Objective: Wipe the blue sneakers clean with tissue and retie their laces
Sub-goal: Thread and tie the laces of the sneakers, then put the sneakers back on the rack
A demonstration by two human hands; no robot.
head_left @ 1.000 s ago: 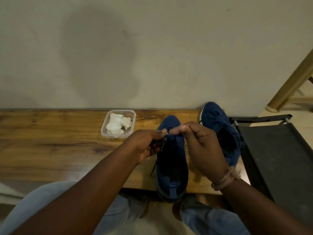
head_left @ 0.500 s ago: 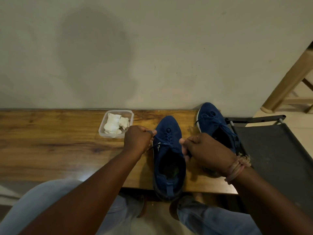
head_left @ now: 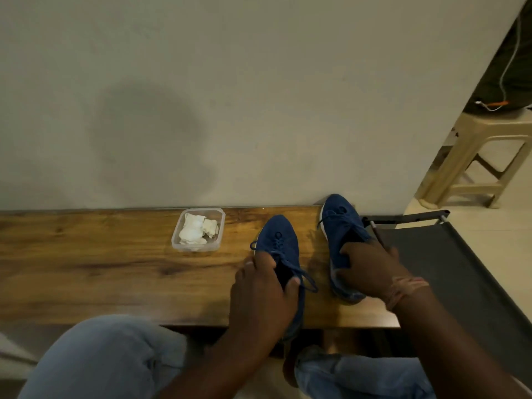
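1. Container [head_left: 198, 229], clear plastic, rectangular w/ rounded corners; centre of frame, slightly left, on wooden bench [head_left: 86, 269] near wall edge. Contents: crumpled white tissue [head_left: 193, 232], several wads, filling most of the tub. No lid seen.

2. Blue sneaker, left one [head_left: 280, 240]; centre frame, on bench, toe toward wall. Laces [head_left: 299, 273] tied, loops trailing to lower right over its side. Left hand [head_left: 260, 295] lies over the heel end, fingers curled round the collar, thumb at opening: gripping the shoe.

3. Blue sneaker, right one [head_left: 339, 226]; right of centre, toe touching wall, white sole edge visible. Just beside item 2, not touching. Right hand [head_left: 368, 269] grips it, fingers reaching into the mouth, thumb on outer side. Thread band [head_left: 403, 289] on that wrist.

4. Dark fabric seat w/ metal frame [head_left: 431, 254]; lower right, next to bench end.

5. Beige plastic stool [head_left: 483, 156]; upper right, on tiled floor.

6. Person's knees in light jeans [head_left: 109, 355]; bottom of frame.
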